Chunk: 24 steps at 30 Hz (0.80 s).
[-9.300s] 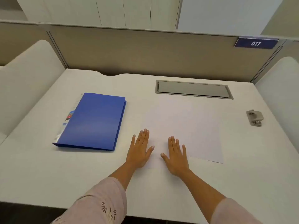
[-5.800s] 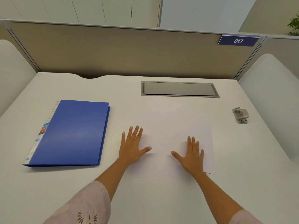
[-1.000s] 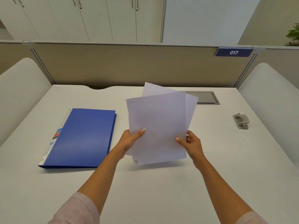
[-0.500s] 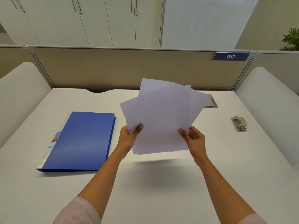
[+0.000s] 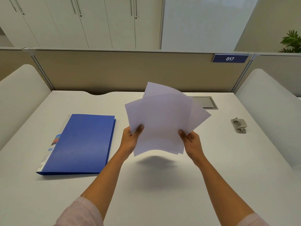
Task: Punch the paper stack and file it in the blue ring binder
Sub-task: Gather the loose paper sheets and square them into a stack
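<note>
Paper stack: I see the paper stack (image 5: 164,121) held up in the air above the desk (image 5: 162,193), fanned out so that several sheets splay at different angles. Its shadow falls on the desk below it.

Left hand: my view shows the left hand (image 5: 131,140) clamped on the stack's lower left edge. The thumb (image 5: 140,128) lies across the front of the top sheet; the other fingers go behind the paper and I cannot see them.

Right hand: the right hand (image 5: 191,141) grips the stack's lower right edge, thumb (image 5: 181,132) pressed on the front sheet, the remaining fingers curled behind. The sheets' bottom edge hangs just below both thumbs, between the two wrists.

Blue ring binder: the blue ring binder (image 5: 81,144) lies shut and flat on the desk, to the left of the paper stack and apart from it. A strip of index tabs in blue, red and grey shows along its left edge.

Hole punch: I see a grey hole punch (image 5: 239,125) resting on the desk well to the right of the paper stack, untouched by either hand.

Cable hatch: a grey cable hatch (image 5: 205,102) is set into the desk behind the paper stack, partly hidden by the sheets' upper right corner.

Partition: a beige partition (image 5: 114,72) stands behind the paper stack at the desk's far edge, carrying a blue plate marked 017 (image 5: 230,58) up to the stack's right.
</note>
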Tool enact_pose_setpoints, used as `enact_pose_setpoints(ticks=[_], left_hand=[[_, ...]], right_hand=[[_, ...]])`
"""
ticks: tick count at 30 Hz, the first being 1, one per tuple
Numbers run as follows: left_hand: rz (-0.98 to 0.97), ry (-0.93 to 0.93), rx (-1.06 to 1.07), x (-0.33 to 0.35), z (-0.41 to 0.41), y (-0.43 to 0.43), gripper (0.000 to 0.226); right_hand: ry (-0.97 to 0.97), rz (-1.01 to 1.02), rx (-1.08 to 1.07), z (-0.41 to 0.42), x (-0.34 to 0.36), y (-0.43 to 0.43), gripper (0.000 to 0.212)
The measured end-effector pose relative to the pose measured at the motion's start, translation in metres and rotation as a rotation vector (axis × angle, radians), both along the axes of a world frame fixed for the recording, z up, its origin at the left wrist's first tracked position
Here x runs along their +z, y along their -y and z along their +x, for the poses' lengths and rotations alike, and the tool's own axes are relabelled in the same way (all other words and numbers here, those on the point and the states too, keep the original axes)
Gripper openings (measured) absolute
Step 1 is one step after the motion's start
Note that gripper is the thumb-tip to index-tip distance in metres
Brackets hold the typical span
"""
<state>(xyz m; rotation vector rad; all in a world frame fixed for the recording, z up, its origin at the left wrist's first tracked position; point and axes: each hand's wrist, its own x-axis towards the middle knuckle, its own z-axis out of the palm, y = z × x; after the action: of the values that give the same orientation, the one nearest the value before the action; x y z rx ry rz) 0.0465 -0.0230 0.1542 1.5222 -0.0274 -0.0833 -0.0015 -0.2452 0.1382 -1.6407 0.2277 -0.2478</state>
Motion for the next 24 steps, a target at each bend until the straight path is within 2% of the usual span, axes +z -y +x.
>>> enact_pose_setpoints(ticks=[6,13,18,21,24], left_hand=[[-0.045,-0.035,0.003,0.001,-0.006,0.006,0.007],[-0.070,-0.079,0.112,-0.003,-0.006,0.016,0.029],[-0.103,-0.054,0.126,-0.005,-0.010,0.016,0.029],[-0.128,-0.031,0.109,-0.001,-0.013,0.013,0.019],[-0.127,-0.020,0.101,-0.002,-0.015,0.010,0.019]], right_hand=[[-0.017,0.027,-0.019,-0.002,0.004,-0.007,0.029],[0.016,0.125,-0.088,-0.004,0.010,-0.018,0.039],[-0.019,0.172,-0.119,-0.005,0.007,-0.017,0.019],[-0.006,0.180,-0.112,-0.008,0.008,-0.014,0.031],[0.009,0.177,-0.080,-0.011,0.008,-0.011,0.037]])
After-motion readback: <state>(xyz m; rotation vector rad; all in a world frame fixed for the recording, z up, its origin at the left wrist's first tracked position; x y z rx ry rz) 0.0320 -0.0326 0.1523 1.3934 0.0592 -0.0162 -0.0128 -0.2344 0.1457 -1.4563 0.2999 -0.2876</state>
